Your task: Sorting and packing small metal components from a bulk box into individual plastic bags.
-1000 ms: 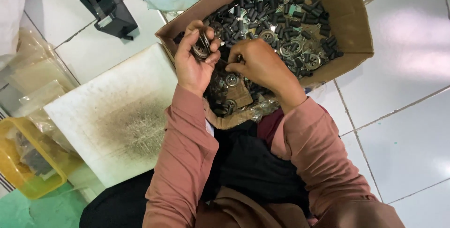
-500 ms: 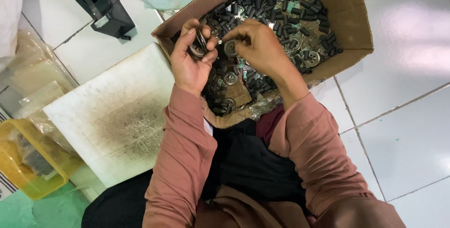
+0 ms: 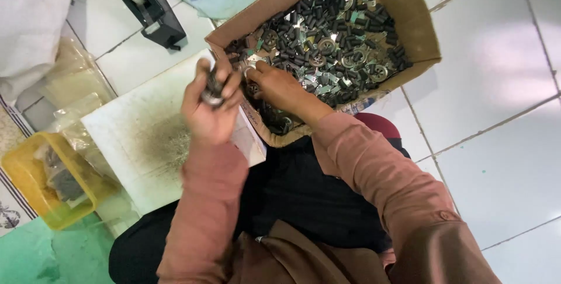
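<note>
Seated on a tiled floor (image 3: 502, 161), sorting small hardware out of a cardboard box (image 3: 403, 3). Left hand (image 3: 211, 108) raised over a white board (image 3: 137, 144), fingers clamped around a short stack of dark parts (image 3: 213, 88), probably small rollers or bushings, though motion blur leaves the exact kind unclear. Right hand (image 3: 279, 88) just beside it, down at the near corner of the box, fingertips pinched together among the loose metal pieces (image 3: 339, 44); cannot tell whether anything is actually caught between them. Further out beyond that hand, the bulk of the heap: black cylinders, shiny clips, a few round washers. Off past the left hand, a yellow tub (image 3: 41, 184) holding bagged parts.

Judged as the picking step: gathering pieces one at a time into the held stack. Next move likely calls for a clean pinch on a single piece without dragging neighbours along, then a short carry across to the waiting hand.
</note>
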